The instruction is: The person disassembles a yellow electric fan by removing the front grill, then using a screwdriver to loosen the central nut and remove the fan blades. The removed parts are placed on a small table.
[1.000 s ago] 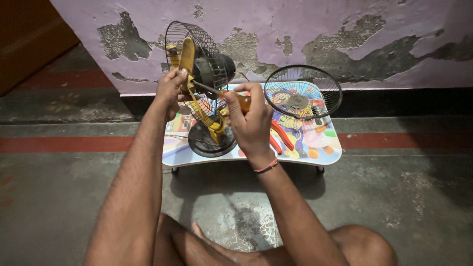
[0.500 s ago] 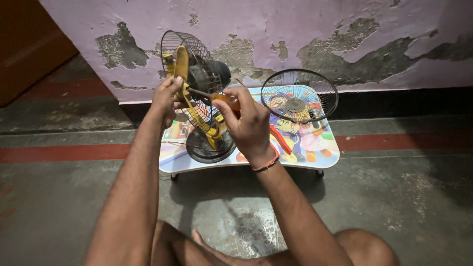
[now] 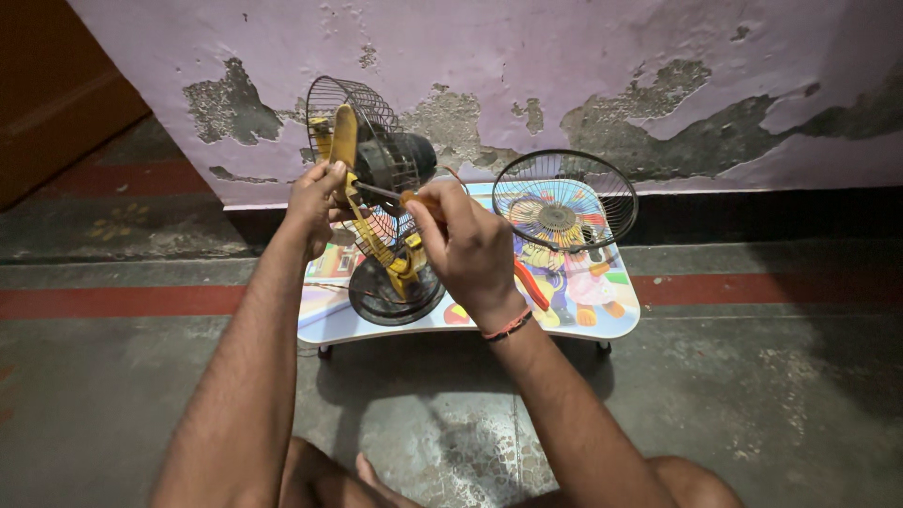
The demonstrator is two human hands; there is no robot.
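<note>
A small table fan with a black motor (image 3: 400, 160), yellow blades (image 3: 343, 136) and a rear wire guard stands on a round black base (image 3: 381, 301) on a low colourful table (image 3: 602, 315). My left hand (image 3: 315, 198) grips a yellow blade at the fan's hub. My right hand (image 3: 466, 246) holds a screwdriver with an orange handle (image 3: 421, 198), its metal shaft pointing left into the hub. The detached front wire guard (image 3: 564, 199) leans on the table to the right of my right hand.
A peeling pink wall (image 3: 564, 66) rises right behind the table. A red-handled tool (image 3: 531, 285) lies on the table under the loose guard. The grey floor has a red stripe (image 3: 113, 301). My bare legs (image 3: 376, 475) are at the bottom.
The view has shifted slightly. Both hands stay at the fan's hub, with the screwdriver still pressed in; little else differs.
</note>
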